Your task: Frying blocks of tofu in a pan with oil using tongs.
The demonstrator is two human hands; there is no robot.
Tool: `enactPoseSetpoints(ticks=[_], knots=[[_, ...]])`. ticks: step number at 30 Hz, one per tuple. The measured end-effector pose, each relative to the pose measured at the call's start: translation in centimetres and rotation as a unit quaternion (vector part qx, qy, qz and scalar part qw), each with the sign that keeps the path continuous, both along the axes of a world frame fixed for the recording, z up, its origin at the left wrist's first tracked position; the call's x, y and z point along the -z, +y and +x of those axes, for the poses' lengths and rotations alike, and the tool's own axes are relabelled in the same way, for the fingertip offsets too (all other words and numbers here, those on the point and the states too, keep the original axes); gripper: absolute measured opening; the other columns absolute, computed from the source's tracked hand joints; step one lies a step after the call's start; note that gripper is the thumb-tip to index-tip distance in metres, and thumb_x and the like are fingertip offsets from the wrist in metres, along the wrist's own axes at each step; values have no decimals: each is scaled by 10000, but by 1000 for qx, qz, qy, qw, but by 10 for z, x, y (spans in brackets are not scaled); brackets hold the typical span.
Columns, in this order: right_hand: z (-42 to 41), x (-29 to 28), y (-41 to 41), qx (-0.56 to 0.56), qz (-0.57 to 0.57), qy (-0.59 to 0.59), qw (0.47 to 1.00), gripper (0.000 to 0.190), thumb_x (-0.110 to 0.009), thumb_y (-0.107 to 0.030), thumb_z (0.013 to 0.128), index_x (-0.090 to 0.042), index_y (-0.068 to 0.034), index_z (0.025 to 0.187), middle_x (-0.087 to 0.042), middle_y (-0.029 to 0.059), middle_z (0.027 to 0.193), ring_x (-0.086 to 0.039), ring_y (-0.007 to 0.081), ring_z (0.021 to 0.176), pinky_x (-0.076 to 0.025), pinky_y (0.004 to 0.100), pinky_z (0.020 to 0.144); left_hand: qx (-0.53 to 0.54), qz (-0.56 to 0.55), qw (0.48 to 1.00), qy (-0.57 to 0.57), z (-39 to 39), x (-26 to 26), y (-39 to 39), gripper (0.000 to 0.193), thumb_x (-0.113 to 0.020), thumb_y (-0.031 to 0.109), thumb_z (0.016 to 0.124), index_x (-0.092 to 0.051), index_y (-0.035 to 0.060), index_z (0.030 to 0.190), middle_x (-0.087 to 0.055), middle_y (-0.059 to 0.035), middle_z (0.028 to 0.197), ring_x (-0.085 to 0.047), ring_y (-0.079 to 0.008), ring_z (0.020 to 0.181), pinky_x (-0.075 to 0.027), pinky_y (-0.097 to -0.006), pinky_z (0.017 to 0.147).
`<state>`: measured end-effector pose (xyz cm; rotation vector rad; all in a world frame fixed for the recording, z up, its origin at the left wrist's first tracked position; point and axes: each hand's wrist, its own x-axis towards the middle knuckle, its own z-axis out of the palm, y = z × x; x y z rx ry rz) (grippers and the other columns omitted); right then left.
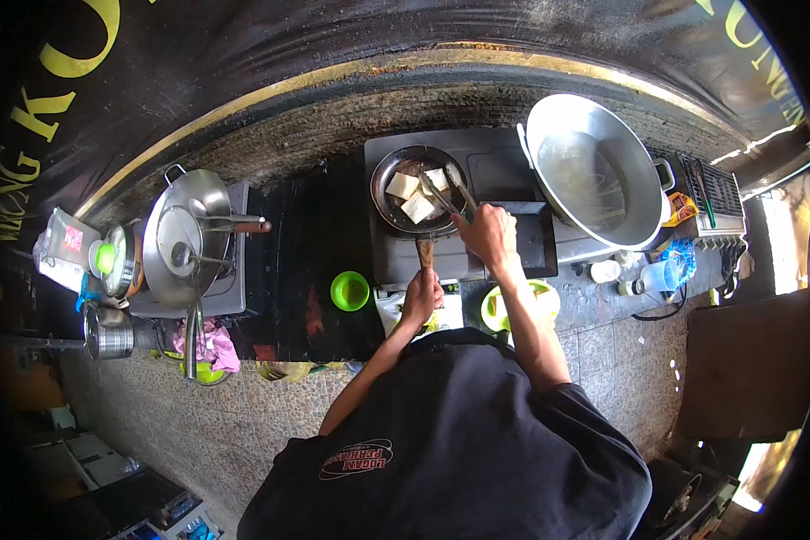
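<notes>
A dark frying pan (410,225) rests on the gas stove (395,260), with three pale, square food pieces (417,208) in it. My left hand (421,297) is closed around the pan's wooden handle (425,254). Metal tongs (469,202) are held in my right hand (489,235), their ends over the pan's right side beside the upper right piece (435,181). Below my left hand lies a white plastic packet (452,314). A green bowl (349,291) stands left of it, and a light green plate (494,307) with food sits partly under my right forearm.
A large aluminium pot (597,175) stands right of the pan, behind a black rectangular tray (536,236). Farther left, a big wok (209,185) holds a strainer and ladles. A steel pot (108,331) and a pink cloth (219,347) are near the left counter edge.
</notes>
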<state>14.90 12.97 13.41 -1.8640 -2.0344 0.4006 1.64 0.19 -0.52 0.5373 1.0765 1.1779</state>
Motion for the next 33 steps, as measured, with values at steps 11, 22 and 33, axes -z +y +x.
enactPoseSetpoints(ticks=[11,22,33], knots=[[7,10,37,-20,40,-42,998,360,-776,-348,807,-691,1,828,-696,200,739,-710,367,709,-576,428,632,-21,25,999,-28,2,17,0,329,-406,394,1076,-439,90,955,-380,25,610,-377,-76,483,-329,-252,439],[20,12,42,-73,112,-145,980,190,-705,-215,835,-638,-44,885,-680,156,818,-711,330,736,-568,413,633,-17,5,1000,11,3,4,-1,327,-392,381,1081,-446,78,969,-385,18,600,-370,-79,468,-325,-249,438],[32,-9,17,-46,139,-143,979,93,-623,-122,853,-639,-31,857,-678,171,815,-712,332,719,-566,404,620,-6,15,1000,-5,2,8,-1,355,-390,416,1076,-444,84,964,-405,13,615,-398,-79,483,-348,-246,445]])
